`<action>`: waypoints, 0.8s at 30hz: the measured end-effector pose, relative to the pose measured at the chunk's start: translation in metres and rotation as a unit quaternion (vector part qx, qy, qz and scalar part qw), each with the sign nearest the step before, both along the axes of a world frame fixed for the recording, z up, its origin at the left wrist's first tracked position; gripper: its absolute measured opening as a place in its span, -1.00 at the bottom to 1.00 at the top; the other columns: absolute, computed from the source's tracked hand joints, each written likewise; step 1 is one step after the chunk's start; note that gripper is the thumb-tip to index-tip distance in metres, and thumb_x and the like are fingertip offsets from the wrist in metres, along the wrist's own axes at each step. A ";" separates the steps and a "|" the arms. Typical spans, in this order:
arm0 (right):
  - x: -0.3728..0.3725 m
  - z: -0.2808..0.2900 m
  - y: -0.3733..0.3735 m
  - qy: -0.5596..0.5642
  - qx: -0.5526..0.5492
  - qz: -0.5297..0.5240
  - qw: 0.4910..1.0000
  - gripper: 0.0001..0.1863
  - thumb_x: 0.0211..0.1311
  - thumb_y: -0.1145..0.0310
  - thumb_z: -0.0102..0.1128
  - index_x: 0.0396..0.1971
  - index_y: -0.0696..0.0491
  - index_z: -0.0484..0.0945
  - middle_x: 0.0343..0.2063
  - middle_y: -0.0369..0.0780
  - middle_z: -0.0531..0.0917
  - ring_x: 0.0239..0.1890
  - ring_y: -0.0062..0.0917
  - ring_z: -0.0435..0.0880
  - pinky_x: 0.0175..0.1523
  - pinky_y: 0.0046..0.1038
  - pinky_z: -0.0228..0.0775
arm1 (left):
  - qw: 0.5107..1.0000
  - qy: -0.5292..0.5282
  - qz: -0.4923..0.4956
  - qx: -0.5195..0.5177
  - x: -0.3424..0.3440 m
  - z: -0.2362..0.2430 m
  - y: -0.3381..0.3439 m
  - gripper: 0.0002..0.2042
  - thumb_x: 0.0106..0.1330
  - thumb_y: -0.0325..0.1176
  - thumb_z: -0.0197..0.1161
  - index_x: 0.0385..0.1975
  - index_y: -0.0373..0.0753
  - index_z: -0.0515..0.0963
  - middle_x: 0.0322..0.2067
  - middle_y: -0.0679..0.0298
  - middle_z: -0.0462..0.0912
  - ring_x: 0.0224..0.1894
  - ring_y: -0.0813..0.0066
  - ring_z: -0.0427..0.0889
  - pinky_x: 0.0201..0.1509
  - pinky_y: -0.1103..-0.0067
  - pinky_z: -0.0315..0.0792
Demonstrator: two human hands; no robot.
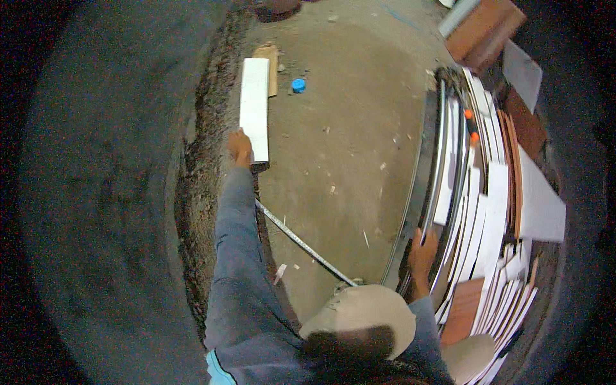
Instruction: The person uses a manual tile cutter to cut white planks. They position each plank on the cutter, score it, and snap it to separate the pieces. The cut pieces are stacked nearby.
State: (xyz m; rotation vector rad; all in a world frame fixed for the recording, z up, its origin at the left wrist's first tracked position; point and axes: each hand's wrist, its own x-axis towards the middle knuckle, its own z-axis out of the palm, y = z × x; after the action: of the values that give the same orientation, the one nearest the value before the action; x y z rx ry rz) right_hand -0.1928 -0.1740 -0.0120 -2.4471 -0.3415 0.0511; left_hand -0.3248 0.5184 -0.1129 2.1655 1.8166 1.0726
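White and flat, a narrow board point(255, 106) is lying lengthwise along the far left side of the bare floor point(346, 154), its near end meeting the person's left hand point(240, 147). That hand is curling at the board's left edge, probably to steady it; whether it is pinching or only pressing, I cannot tell. Brown cardboard point(273, 67) is showing beside the board's far end, with a round blue object point(298, 86) sitting just right of it.

The right hand point(422, 256) is reaching across to the long strips, its fingers touching a dark strip at the stack's inner edge, perhaps for balance; how firmly they are closing is unclear. White strips point(491, 212) are lying side by side there, seemingly so that each can be picked out by its edge. An orange-and-black tool point(471, 127) is resting on top of them, apparently within easy sight. Between the arms, a measuring tape point(305, 244) is stretching diagonally across the floor, its extended blade probably lying ready for reading lengths.
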 end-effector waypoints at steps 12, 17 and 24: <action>0.003 -0.018 -0.006 -0.039 -0.048 0.016 0.998 -0.59 0.55 0.13 0.11 -0.10 0.26 0.57 -0.15 0.09 0.60 -0.07 0.05 0.58 0.03 -0.05 0.39 | 0.982 0.153 -0.032 -0.110 0.029 0.041 -0.067 0.10 0.18 0.08 0.49 0.56 -0.36 -0.04 0.42 -0.15 0.24 0.41 -0.17 0.26 0.47 0.01 0.13; 0.002 -0.010 -0.003 -0.021 -0.064 0.012 0.998 -0.62 0.51 0.15 0.16 -0.09 0.24 0.55 -0.16 0.08 0.58 -0.07 0.05 0.55 0.07 -0.05 0.38 | 0.969 0.195 -0.047 -0.143 0.036 0.065 -0.085 0.21 0.06 0.03 0.58 0.54 -0.47 -0.09 0.39 -0.22 0.23 0.37 -0.14 0.28 0.43 0.06 0.17; 0.001 -0.008 -0.004 0.022 -0.070 0.010 0.997 -0.60 0.54 0.15 0.12 -0.01 0.24 0.55 -0.03 0.10 0.59 0.03 0.05 0.53 0.17 -0.03 0.34 | 0.974 0.170 -0.040 -0.145 0.041 0.062 -0.084 0.12 0.02 -0.04 0.60 0.50 -0.39 0.02 0.35 -0.17 0.26 0.39 -0.17 0.27 0.45 -0.01 0.12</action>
State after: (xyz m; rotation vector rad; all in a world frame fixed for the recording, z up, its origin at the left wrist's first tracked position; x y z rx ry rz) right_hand -0.1915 -0.1775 -0.0199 -2.5765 -0.3535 0.1421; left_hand -0.2842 0.4346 -0.0509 2.3186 1.8538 0.4028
